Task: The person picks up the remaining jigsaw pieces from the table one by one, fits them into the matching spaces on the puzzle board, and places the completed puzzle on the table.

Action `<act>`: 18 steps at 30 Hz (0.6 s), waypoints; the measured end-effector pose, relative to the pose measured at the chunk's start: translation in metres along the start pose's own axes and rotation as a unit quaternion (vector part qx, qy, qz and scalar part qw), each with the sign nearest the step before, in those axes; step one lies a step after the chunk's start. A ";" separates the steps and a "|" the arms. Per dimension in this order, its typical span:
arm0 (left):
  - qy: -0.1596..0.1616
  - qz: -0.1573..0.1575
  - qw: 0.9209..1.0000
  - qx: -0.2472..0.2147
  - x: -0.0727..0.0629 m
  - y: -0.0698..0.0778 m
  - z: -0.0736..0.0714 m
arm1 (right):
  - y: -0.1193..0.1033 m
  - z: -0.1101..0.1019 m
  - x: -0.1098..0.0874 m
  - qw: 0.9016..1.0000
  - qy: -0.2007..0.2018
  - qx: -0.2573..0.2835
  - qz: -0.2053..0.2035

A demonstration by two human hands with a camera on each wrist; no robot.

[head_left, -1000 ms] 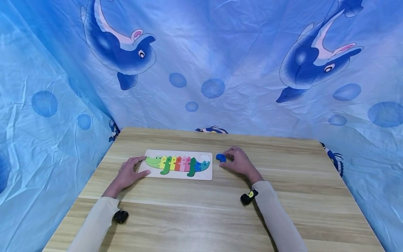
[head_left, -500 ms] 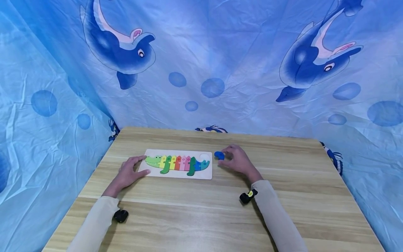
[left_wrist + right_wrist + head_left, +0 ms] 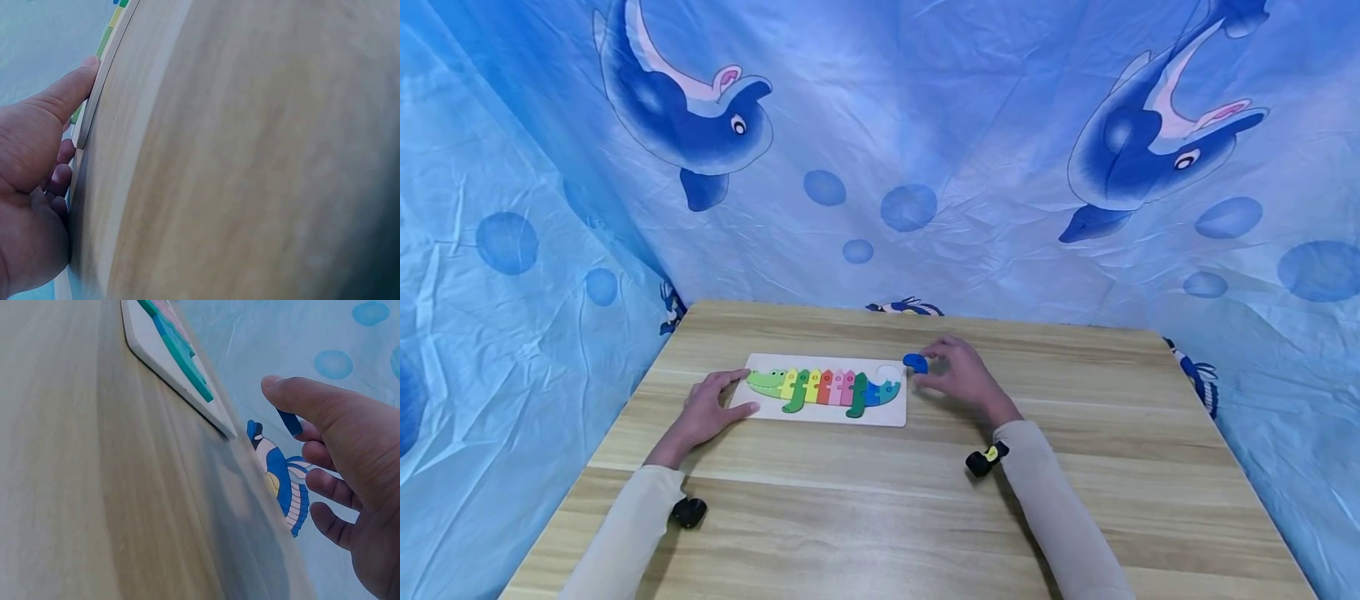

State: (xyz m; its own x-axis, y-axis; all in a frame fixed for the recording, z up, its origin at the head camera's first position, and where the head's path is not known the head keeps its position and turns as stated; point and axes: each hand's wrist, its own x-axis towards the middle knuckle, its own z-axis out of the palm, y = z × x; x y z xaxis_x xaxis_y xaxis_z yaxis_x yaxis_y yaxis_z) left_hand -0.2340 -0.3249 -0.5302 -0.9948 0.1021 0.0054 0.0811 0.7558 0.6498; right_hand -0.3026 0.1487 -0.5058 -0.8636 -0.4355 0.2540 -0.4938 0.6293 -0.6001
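Note:
A white puzzle board (image 3: 820,421) with a colourful crocodile lies on the table. At the tail end, a pale curled outline (image 3: 889,372) shows beside the blue tail pieces (image 3: 880,393). My left hand (image 3: 703,411) rests at the board's left end, thumb and index finger spread and touching it near the crocodile's head; the left wrist view shows the thumb (image 3: 72,87) on the board's edge. Just off the board's upper right corner, my right hand (image 3: 958,375) pinches a blue puzzle piece (image 3: 916,363) between thumb and fingers. In the right wrist view, that piece (image 3: 289,423) is seen edge-on, raised off the table.
The wooden table (image 3: 850,517) extends around the board. Behind it hangs a blue curtain (image 3: 970,267) printed with dolphins and bubbles, which also closes off both sides. A black wrist camera (image 3: 688,512) sits on the left sleeve, another camera (image 3: 985,460) on the right.
My right hand has moved left and a little away from me with the blue puzzle piece, nearer to the board's upper right corner. The left hand and the board have stayed in place.

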 end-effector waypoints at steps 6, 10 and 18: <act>0.000 0.001 1.000 0.001 0.000 -0.001 0.000 | -0.004 0.002 0.009 1.000 -0.007 -0.004 -0.004; 0.001 0.002 1.000 0.001 0.000 -0.001 0.000 | -0.006 0.006 0.013 1.000 -0.016 -0.007 0.002; 0.003 0.002 1.000 -0.002 0.000 -0.001 0.001 | -0.009 0.016 0.022 1.000 -0.026 -0.009 0.007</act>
State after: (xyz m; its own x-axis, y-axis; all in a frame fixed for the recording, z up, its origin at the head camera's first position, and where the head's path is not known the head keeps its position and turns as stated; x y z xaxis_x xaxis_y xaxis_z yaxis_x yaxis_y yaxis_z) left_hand -0.2338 -0.3249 -0.5312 -0.9948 0.1014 0.0130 0.0853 0.7532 0.6522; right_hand -0.3156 0.1229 -0.5068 -0.8640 -0.4598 0.2050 -0.4840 0.6464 -0.5899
